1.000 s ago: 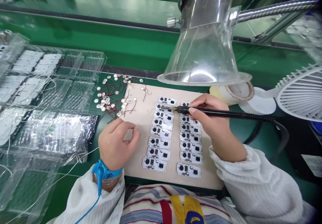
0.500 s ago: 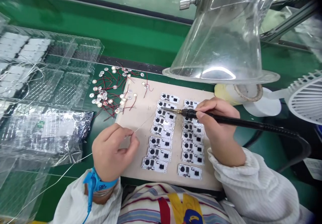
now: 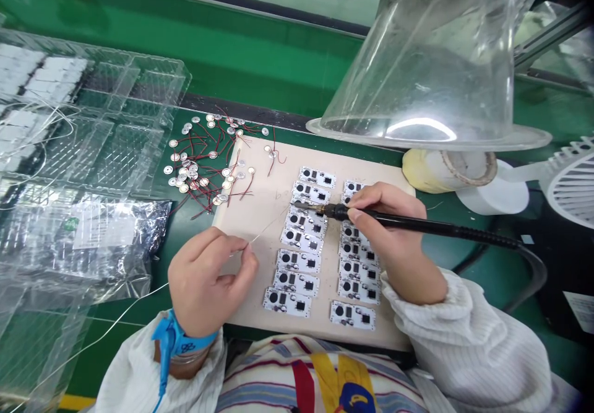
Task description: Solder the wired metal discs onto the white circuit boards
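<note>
Head view: your left hand (image 3: 204,283) pinches the wire (image 3: 268,230) between thumb and forefinger, its thin end slanting up toward the tip of the iron (image 3: 338,212). Your right hand (image 3: 403,251) grips the iron by its handle, the tip over the upper part of the left column of boards (image 3: 298,261); whether it touches one cannot be told. The boards lie in two columns on the mat (image 3: 264,205). Left of them, red-wired discs (image 3: 193,168) lie scattered, some on the mat. Farther left are the bag (image 3: 102,230) and clear trays (image 3: 142,153); a clear hood (image 3: 431,78) hangs beyond your right hand.
</note>
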Motion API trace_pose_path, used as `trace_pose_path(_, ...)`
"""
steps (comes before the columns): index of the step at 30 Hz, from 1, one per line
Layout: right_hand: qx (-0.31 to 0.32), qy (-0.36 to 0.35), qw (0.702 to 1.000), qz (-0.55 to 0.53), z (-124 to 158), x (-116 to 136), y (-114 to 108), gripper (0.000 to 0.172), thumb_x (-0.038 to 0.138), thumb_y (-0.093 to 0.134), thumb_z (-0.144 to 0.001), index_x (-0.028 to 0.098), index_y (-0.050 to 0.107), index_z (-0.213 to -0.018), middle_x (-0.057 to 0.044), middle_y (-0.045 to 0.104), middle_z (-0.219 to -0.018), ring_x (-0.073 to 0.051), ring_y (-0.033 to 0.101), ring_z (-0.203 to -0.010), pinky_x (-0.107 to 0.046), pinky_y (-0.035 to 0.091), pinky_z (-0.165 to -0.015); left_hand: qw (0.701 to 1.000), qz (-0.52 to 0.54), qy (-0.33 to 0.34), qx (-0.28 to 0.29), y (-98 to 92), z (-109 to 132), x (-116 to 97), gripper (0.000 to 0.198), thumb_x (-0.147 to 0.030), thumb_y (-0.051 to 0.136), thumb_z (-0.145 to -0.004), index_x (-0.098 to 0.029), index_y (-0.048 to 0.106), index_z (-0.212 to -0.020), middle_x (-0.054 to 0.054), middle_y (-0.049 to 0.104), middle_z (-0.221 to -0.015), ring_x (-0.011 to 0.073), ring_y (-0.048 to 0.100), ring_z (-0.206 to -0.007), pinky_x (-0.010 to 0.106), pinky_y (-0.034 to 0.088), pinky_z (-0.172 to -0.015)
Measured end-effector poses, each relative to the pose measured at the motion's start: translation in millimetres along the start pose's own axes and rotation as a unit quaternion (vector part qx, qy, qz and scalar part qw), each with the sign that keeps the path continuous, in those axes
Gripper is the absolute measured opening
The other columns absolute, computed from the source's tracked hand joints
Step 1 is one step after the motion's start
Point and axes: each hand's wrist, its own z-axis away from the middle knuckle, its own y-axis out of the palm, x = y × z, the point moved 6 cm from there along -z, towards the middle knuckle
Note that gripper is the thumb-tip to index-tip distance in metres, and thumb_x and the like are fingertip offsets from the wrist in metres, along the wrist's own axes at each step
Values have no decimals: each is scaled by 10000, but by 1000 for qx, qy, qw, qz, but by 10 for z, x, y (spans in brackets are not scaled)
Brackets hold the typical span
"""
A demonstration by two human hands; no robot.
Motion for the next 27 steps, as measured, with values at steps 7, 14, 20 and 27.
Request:
trace_pose_path(7, 2, -21, 1000, -5, -2, -4, 4, 113, 162, 661, -748, 251, 597, -720, 7, 613, -685, -178, 589, -628, -322, 467, -531, 1000, 8, 1, 2, 15, -18, 0, 83, -132, 639, -772, -157, 629, -694, -6, 575, -600, 110, 524, -561, 238, 414, -525)
trace_pose_path(14, 17, -73, 997, 28, -2, 68, 18, 120, 176, 656, -737, 256, 568, -726, 11, 604, -650, -184, 597, -598, -333, 474, -523, 1000, -3, 0, 5, 31, -10, 15, 103, -150, 630, -785, -171, 622, -684, -12, 576, -600, 112, 532, -565, 238, 418, -530)
trace_pose_path(20, 37, -112, 991, 57, 21, 85, 23, 130, 175, 653, -719, 261, 576, -779, 13, 621, -670, -182, 606, -589, -331, 482, -532, 1000, -6, -3, 11, 40, -11, 19, 94, -168, 630, -788, -185, 619, -695, -11, 582, -607, 123, 542, -566, 251, 430, -531)
trace_pose_path(27, 51, -129, 988, 68, 19, 119, 44, 116, 185, 638, -723, 259, 564, -773, 11, 625, -671, -171, 594, -576, -316, 469, -512, 1000, -7, 3, 9, 50, -25, 9, 104, -170, 623, -791, -178, 625, -687, -12, 584, -605, 121, 547, -570, 245, 439, -544)
